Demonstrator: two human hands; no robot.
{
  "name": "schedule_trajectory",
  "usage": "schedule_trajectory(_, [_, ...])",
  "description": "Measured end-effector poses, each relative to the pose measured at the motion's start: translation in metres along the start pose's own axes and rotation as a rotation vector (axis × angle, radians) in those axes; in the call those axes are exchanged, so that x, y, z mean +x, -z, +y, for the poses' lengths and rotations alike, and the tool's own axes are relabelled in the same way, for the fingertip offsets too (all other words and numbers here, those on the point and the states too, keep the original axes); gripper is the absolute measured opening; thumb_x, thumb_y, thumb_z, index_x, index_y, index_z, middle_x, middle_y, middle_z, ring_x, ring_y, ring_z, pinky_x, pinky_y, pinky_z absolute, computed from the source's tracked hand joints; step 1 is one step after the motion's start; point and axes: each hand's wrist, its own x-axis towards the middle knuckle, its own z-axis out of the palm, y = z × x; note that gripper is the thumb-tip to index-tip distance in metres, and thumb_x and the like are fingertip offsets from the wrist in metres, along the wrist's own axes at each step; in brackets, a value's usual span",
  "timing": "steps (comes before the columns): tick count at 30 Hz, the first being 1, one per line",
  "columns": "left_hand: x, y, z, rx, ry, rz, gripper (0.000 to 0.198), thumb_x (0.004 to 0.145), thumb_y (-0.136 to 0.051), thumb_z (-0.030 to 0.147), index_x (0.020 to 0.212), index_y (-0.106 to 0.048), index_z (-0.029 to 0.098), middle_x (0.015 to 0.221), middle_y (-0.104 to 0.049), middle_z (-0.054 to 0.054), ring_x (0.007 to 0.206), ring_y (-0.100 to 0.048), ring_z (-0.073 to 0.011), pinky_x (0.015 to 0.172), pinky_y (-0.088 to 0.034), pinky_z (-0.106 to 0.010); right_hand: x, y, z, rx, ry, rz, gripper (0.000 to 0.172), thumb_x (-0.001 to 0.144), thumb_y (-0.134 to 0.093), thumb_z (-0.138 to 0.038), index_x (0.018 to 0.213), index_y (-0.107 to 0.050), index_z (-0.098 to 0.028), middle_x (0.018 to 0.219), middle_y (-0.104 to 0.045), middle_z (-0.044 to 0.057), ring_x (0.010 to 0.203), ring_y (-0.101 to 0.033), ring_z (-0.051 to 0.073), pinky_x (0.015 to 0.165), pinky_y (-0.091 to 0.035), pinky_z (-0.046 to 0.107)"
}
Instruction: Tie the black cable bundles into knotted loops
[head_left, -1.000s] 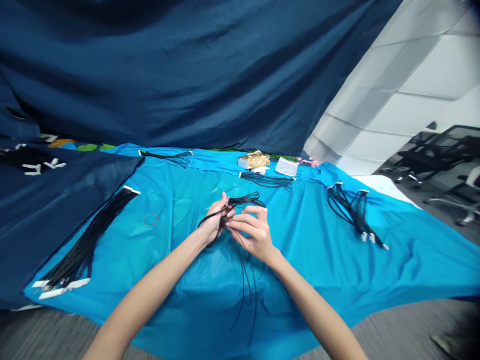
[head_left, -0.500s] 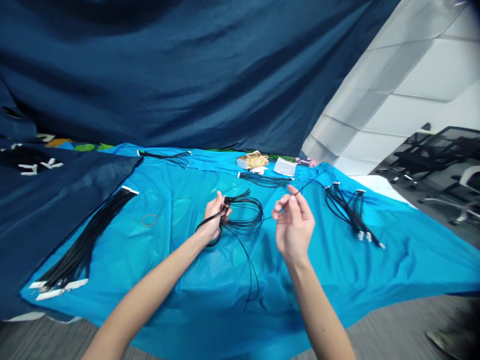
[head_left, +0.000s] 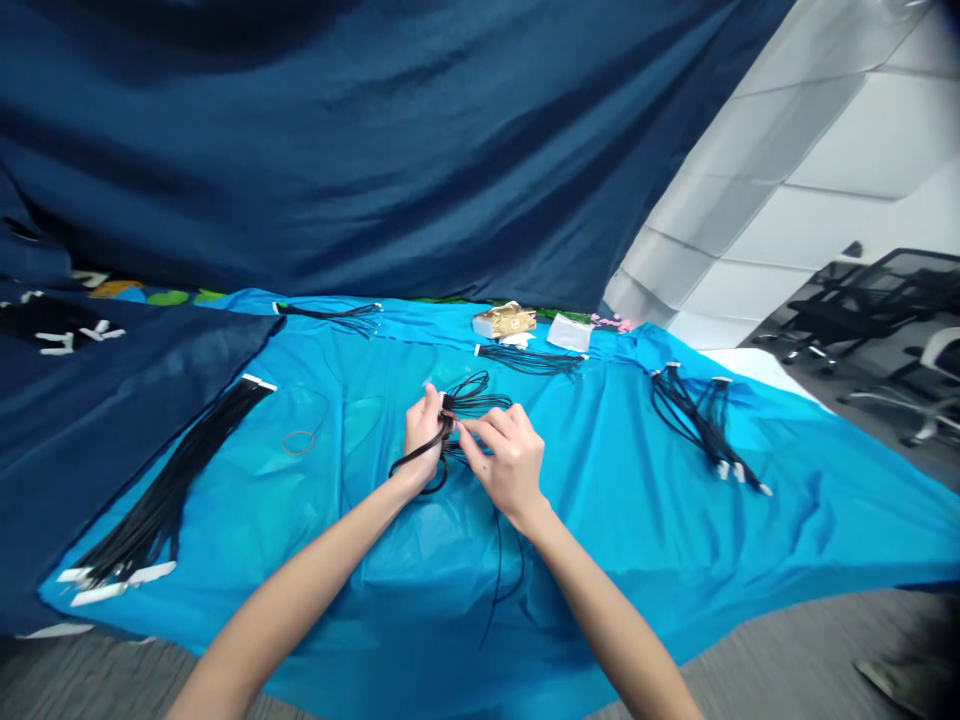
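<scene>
My left hand point(head_left: 421, 436) is closed round a bundle of thin black cables point(head_left: 474, 398) that loops above my fingers, with loose ends trailing down toward me over the bright blue cloth point(head_left: 615, 520). My right hand point(head_left: 504, 458) is right beside it, fingertips pinched on the cables at the point where the left hand grips them. Both hands hover over the middle of the cloth.
A long black cable bunch with white tags point(head_left: 169, 480) lies at the left, another bunch point(head_left: 701, 420) at the right, and two more point(head_left: 532, 360) point(head_left: 337, 315) farther back. A rubber band point(head_left: 300, 441), a gold packet point(head_left: 506, 320) and a white packet point(head_left: 570, 332) lie nearby. Dark blue drapery hangs behind.
My right hand had drawn a single cable out to the right; it has now come back to the left hand and pinches the bundle. The left hand stayed in place.
</scene>
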Motion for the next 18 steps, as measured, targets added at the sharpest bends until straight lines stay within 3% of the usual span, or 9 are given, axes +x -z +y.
schedule_trajectory(6, [-0.0031, -0.0015, 0.0061, -0.039, -0.022, 0.022, 0.049, 0.069, -0.054, 0.06, 0.053, -0.04, 0.015, 0.047, -0.032, 0.005, 0.044, -0.027, -0.0055, 0.04, -0.023, -0.019, 0.0041, -0.005, -0.0026, -0.006, -0.04, -0.006, 0.015, 0.083, -0.054, -0.025, 0.072, -0.063, -0.02, 0.063, -0.055, 0.001, 0.065, -0.039, 0.014, 0.059, -0.033, 0.028])
schedule_trajectory(18, [-0.0031, 0.0001, 0.0054, -0.02, -0.054, 0.033, 0.049, 0.071, -0.052, 0.06, 0.054, -0.043, 0.015, 0.048, -0.038, 0.004, 0.045, -0.031, -0.0063, 0.042, -0.024, -0.02, 0.0067, -0.0062, -0.0048, 0.062, -0.106, -0.046, 0.02, 0.084, -0.053, -0.027, 0.069, -0.063, -0.019, 0.062, -0.054, 0.001, 0.065, -0.04, 0.014, 0.059, -0.033, 0.027])
